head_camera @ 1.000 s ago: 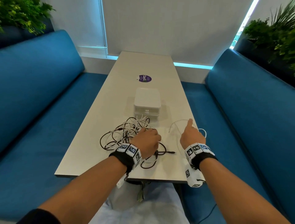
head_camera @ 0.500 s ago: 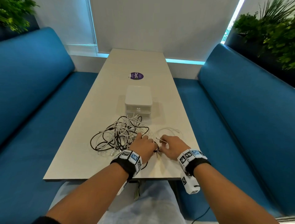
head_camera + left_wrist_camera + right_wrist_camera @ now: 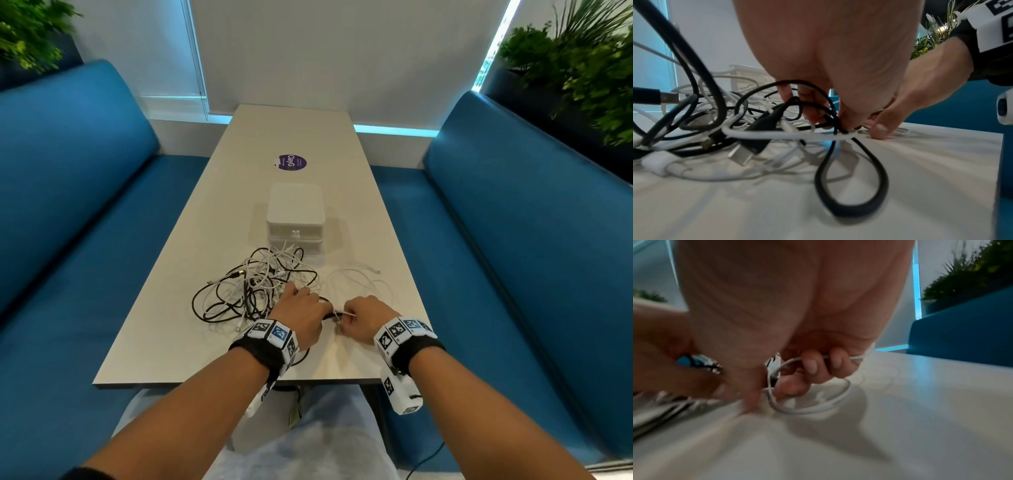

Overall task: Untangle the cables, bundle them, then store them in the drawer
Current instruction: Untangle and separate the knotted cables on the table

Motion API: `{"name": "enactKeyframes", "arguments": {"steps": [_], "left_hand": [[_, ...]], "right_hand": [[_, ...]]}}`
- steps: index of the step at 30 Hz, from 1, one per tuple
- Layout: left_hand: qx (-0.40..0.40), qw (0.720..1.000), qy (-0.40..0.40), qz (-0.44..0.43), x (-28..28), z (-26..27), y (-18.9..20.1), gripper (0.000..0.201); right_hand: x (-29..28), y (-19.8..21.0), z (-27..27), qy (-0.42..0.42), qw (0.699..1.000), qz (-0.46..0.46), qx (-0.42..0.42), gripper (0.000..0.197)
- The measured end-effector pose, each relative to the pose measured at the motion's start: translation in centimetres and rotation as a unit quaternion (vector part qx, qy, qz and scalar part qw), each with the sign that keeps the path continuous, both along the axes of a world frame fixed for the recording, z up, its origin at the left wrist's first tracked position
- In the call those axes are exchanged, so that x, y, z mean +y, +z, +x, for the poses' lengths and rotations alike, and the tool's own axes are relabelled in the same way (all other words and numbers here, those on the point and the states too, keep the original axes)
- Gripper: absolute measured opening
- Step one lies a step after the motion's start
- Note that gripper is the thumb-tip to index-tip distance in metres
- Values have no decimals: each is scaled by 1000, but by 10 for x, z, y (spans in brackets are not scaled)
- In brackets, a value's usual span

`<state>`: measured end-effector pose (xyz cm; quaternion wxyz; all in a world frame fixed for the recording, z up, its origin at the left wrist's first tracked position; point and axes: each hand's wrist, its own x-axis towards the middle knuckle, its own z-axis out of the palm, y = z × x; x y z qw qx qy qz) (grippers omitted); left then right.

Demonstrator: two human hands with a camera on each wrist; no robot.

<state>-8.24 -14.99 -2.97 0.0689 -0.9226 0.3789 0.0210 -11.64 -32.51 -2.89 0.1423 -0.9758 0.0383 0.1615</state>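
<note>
Now, in the head view, a pale table is seen between two blue benches. A tangle of black and white cables lies on it, just in front of a small white drawer box, which is shut. The left hand is curled at the near right edge of the tangle. The right hand is curled close beside it, where a second ago it was stretched out, well apart, over a loose white cable. Both hands have been brought together at one crossing point, so the untangling is judged to be under way, with bundling and storing not yet begun.

From the left wrist view, the left hand is seen from below, its fingertips pinched on a crossing of a black cable and a white cable. A black loop hangs down to the table. USB plugs are seen in the heap.

From the right wrist view, which is blurred, the right hand is seen with fingers curled round a thin white cable, whose loop rests on the table. The left hand is touching or nearly touching it.
</note>
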Motion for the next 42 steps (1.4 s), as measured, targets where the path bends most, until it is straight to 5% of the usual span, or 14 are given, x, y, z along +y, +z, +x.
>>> {"name": "enactKeyframes", "arguments": {"steps": [6,10,14,20,23,27,36,42], "left_hand": [[25,999,32,-10,11,2,6,27],[47,994,73,-66,14,3,12,23],[73,988,92,-105,12,3,17,30],[130,967,126,-177,11,7,20,29],[146,962,129,-193,12,10,20,29],[157,960,134,-189,12,11,16,26],[131,978,85,-136,14,9,15,24],[53,993,70,-84,25,11,2,18]], "right_hand": [[-24,10,0,-155,978,-121,-67,16],[-24,12,0,-213,971,-63,-84,31],[-9,12,2,-193,972,21,-133,27],[9,16,8,-141,965,205,-84,30],[20,23,11,-87,974,192,-84,42],[33,27,16,-46,977,184,-92,34],[33,23,16,-36,983,157,-88,27],[15,15,20,-91,992,47,-72,29]]}}
